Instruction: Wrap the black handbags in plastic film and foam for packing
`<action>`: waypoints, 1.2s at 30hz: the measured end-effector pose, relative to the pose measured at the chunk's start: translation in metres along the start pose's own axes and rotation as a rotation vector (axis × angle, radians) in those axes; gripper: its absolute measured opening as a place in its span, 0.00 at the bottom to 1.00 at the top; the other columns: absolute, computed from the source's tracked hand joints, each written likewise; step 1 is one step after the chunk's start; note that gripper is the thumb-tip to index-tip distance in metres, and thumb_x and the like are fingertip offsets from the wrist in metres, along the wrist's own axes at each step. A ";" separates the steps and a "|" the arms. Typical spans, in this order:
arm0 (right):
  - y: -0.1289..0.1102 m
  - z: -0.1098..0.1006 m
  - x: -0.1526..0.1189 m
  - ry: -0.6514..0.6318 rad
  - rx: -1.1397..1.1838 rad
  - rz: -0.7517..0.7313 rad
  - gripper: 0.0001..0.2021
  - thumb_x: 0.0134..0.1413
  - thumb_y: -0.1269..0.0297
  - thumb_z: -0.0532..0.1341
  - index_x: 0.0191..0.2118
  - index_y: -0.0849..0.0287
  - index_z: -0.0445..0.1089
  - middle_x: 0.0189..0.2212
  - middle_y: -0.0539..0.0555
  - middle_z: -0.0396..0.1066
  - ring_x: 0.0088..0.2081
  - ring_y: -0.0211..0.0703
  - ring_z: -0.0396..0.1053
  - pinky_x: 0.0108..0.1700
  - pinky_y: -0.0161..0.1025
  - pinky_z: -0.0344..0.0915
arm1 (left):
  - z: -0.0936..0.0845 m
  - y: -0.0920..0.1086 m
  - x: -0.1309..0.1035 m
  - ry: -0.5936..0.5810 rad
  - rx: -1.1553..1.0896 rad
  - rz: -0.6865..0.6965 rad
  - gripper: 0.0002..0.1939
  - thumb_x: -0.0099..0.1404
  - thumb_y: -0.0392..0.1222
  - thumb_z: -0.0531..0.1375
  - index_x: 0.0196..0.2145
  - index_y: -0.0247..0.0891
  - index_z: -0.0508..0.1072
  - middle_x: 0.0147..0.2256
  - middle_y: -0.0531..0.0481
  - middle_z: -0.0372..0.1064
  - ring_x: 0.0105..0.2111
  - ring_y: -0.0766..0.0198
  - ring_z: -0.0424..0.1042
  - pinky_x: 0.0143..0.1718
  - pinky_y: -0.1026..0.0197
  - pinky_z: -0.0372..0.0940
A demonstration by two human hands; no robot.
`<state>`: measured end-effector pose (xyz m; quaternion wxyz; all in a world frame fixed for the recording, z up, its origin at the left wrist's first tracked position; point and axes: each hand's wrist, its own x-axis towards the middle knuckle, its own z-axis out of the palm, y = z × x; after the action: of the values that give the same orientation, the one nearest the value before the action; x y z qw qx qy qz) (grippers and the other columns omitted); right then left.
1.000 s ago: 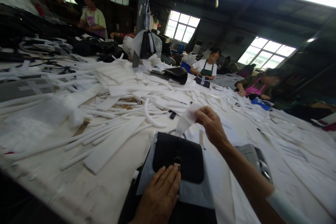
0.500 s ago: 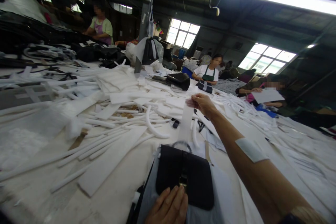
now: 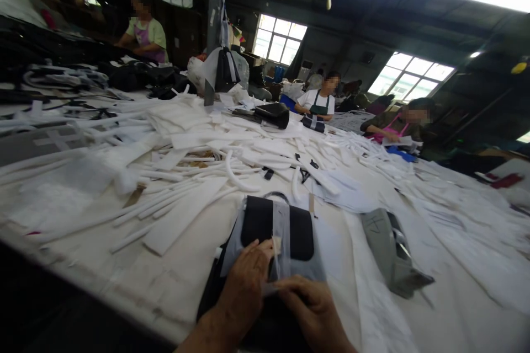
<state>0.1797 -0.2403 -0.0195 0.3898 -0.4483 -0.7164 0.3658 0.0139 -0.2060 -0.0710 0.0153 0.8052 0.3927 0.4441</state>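
A black bag (image 3: 301, 231) with a rounded flap lies at the table's near edge, grey-white sheeting showing around it. Down the middle of the flap runs a translucent strip (image 3: 281, 220). My left hand (image 3: 248, 273) rests on the bag beside the strip, fingers together near a small beige piece (image 3: 276, 245); whether it grips anything is hidden. The lower end of the strip is pinched between the thumb and fingers of my right hand (image 3: 308, 300). A grey tape dispenser (image 3: 387, 251) stands to the right of the bag.
White foam strips and tubes (image 3: 186, 198) are heaped across the table (image 3: 120, 281). Clear plastic (image 3: 58, 187) lies at left, white sheets at right. A dark bag (image 3: 272, 114) lies farther back. Three people work beyond, and a post (image 3: 213, 27) rises behind the heap.
My right hand has come down from above the bag to its lower part, and the strip now lies over the flap. The view has shifted, showing the tape dispenser.
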 end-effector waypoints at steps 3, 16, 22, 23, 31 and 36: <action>0.018 0.017 -0.012 0.075 -0.051 -0.163 0.07 0.58 0.66 0.61 0.39 0.54 0.77 0.32 0.51 0.79 0.33 0.41 0.77 0.38 0.32 0.72 | -0.003 -0.001 -0.002 0.058 -0.069 -0.092 0.17 0.66 0.28 0.45 0.49 0.35 0.65 0.49 0.42 0.70 0.51 0.61 0.70 0.52 0.55 0.68; -0.007 -0.013 -0.052 -0.167 -0.024 -0.001 0.11 0.62 0.63 0.58 0.32 0.58 0.76 0.26 0.51 0.77 0.27 0.40 0.75 0.32 0.32 0.72 | -0.017 0.003 0.002 -0.143 -0.244 0.027 0.05 0.66 0.33 0.57 0.37 0.38 0.72 0.42 0.49 0.75 0.46 0.63 0.72 0.58 0.50 0.60; 0.015 -0.024 -0.122 -0.163 -0.836 -0.532 0.19 0.61 0.71 0.55 0.57 0.55 0.66 0.55 0.57 0.68 0.60 0.52 0.61 0.62 0.54 0.57 | -0.014 0.001 0.000 -0.171 -0.211 0.045 0.04 0.65 0.33 0.58 0.37 0.38 0.71 0.43 0.48 0.74 0.48 0.62 0.71 0.58 0.50 0.59; 0.021 -0.017 -0.127 -0.176 -0.918 -0.580 0.20 0.62 0.71 0.53 0.58 0.54 0.65 0.58 0.56 0.65 0.62 0.54 0.56 0.64 0.57 0.51 | -0.014 0.000 0.000 -0.173 -0.203 0.045 0.04 0.65 0.33 0.58 0.37 0.38 0.71 0.43 0.48 0.74 0.48 0.62 0.71 0.59 0.50 0.59; 0.024 0.030 -0.104 -0.160 -0.801 -0.732 0.12 0.62 0.71 0.54 0.46 0.56 0.73 0.51 0.52 0.73 0.61 0.51 0.57 0.66 0.58 0.39 | -0.026 0.007 -0.001 -0.347 -0.108 0.060 0.19 0.57 0.38 0.67 0.45 0.38 0.66 0.51 0.46 0.69 0.56 0.58 0.64 0.64 0.48 0.49; 0.013 0.028 -0.103 -0.094 -0.506 -0.682 0.12 0.65 0.70 0.53 0.46 0.61 0.72 0.38 0.55 0.79 0.47 0.43 0.74 0.60 0.45 0.62 | -0.030 0.008 -0.008 -0.424 -0.085 0.074 0.33 0.53 0.49 0.70 0.51 0.38 0.62 0.57 0.42 0.63 0.61 0.53 0.56 0.66 0.43 0.42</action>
<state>0.1894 -0.3363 -0.0669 0.3332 -0.2500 -0.9078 0.0487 -0.0048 -0.2264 -0.0554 0.1150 0.8931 0.3320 0.2810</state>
